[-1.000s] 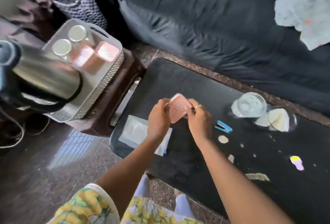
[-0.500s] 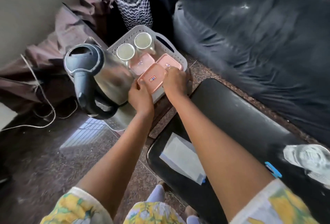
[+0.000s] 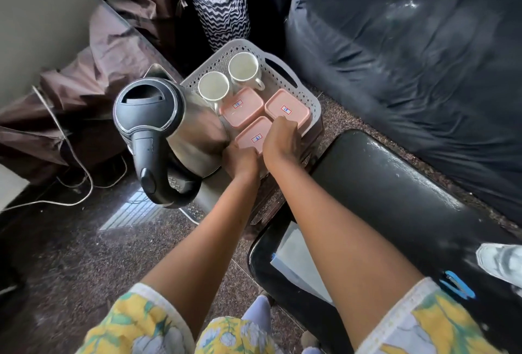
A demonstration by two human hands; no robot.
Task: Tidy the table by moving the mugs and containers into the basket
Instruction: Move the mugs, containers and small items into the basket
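Observation:
A white perforated basket (image 3: 285,70) stands on a low stool left of the black table (image 3: 395,198). Inside it are two white mugs (image 3: 213,88) (image 3: 244,68) and three pink lidded containers. Two of the containers (image 3: 241,106) (image 3: 288,109) lie flat farther back. The nearest pink container (image 3: 252,135) sits low in the basket, with both hands on it. My left hand (image 3: 240,160) grips its near left edge. My right hand (image 3: 279,142) covers its right side, fingers curled over the edge.
A steel kettle (image 3: 158,133) with a black lid and handle stands in the basket's left part, close to my left hand. A dark sofa (image 3: 409,57) lies behind the table. On the table are a paper sheet (image 3: 293,260), a blue stapler (image 3: 456,287) and a clear object (image 3: 505,263).
Both hands carried the pink container from the table over to the basket and have lowered it in beside the other two containers. The camera swung left with them.

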